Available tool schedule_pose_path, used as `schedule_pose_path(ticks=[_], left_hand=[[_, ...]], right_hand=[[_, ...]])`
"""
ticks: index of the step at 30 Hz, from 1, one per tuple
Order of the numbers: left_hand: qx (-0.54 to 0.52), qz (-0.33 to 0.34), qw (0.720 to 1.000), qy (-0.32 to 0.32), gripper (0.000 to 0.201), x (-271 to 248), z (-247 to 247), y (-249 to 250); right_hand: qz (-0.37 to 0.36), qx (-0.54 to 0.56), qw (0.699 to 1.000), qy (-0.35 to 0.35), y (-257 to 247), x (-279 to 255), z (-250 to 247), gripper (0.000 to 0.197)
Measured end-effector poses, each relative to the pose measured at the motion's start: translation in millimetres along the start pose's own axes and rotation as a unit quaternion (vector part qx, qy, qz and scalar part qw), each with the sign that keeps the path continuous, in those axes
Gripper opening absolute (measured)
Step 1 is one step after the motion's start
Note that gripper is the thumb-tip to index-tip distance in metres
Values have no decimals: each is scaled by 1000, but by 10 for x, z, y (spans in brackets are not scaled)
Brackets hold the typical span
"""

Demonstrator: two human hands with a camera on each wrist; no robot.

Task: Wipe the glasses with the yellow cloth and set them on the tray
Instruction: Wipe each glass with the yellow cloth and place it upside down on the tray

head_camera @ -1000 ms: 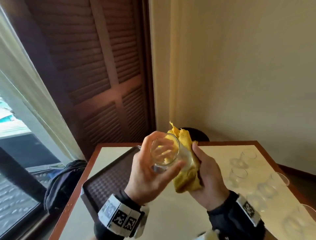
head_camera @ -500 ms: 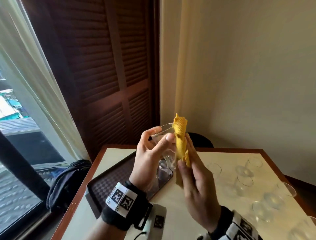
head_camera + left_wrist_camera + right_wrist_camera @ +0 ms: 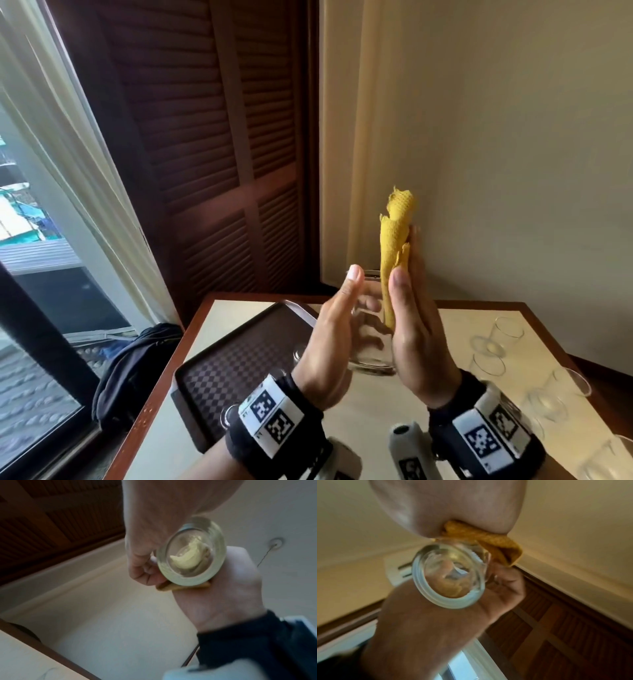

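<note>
A cream-topped table (image 3: 428, 404) with a reddish-brown wooden edge fills the lower half of the frame. A dark tray (image 3: 236, 370) with a checkered floor lies on its left side, lower centre-left of the frame. Several clear empty glasses (image 3: 507, 330) stand upright in a loose cluster on the table's right side, running toward the lower right corner.

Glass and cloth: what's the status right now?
Left hand grips glass, held above the table. Right hand presses cloth against its side. More glasses wait at right; tray at left.
</note>
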State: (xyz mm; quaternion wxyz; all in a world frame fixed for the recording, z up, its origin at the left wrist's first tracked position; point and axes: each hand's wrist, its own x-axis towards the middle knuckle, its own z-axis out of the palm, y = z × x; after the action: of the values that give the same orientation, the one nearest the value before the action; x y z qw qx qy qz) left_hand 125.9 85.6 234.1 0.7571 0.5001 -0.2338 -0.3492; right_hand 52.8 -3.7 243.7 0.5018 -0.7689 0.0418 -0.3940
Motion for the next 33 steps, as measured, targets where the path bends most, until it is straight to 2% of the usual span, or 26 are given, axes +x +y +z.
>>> schedule_pose_path(ticks=[1, 3, 5, 7, 8, 11, 14, 16, 18, 20, 21, 24, 26, 28, 31, 33], left_hand=[[-13, 5, 1000, 14, 94, -5, 10, 17], [-75, 32, 996, 38, 88, 59, -54, 97], [-116, 53, 990, 59, 102, 124, -125, 196], [-107, 65, 989, 76, 116, 147, -139, 205], [-91, 73, 990, 77, 114, 133, -118, 183], [-63, 83, 992, 72, 85, 83, -44, 107], [-65, 100, 987, 109, 73, 88, -66, 208], [-73, 101, 985, 122, 71, 76, -58, 286], [-40, 98, 987, 120, 78, 11, 13, 277], [-7, 95, 992, 79, 80, -78, 110, 181], [-14, 88, 994, 66, 80, -107, 137, 144], [-61, 85, 994, 25, 76, -113, 104, 182], [-51, 100, 993, 40, 73, -82, 62, 234], [-49, 94, 992, 70, 69, -85, 71, 218], [-41, 94, 994, 43, 69, -136, 153, 151], [-58, 105, 992, 45, 72, -121, 154, 213]], right_hand=[[-6, -10, 1000, 0, -47, -12, 24, 60], [-65, -73, 994, -49, -64, -209, 124, 60], [-99, -103, 984, -108, -34, -416, 206, 63], [-95, -84, 985, -121, -21, -348, 154, 65], [-88, -72, 988, -103, -43, -226, 114, 63], [-58, -31, 997, -27, -145, 40, 55, 59], [-112, -104, 986, -67, -136, -207, 156, 59], [-126, -107, 980, -108, -75, -338, 172, 61], [-86, -58, 991, -88, -71, -165, 95, 61], [-10, 23, 1000, -15, -121, 83, -14, 64], [0, 40, 999, 2, -167, 116, -24, 63], [-48, 20, 998, -27, -171, -163, 84, 62], [-38, 55, 995, -69, -142, -339, 115, 63], [-23, 84, 993, -82, -199, -235, 45, 59], [9, 124, 992, 3, -286, 13, -94, 36], [22, 116, 993, 11, -330, -16, -34, 36]])
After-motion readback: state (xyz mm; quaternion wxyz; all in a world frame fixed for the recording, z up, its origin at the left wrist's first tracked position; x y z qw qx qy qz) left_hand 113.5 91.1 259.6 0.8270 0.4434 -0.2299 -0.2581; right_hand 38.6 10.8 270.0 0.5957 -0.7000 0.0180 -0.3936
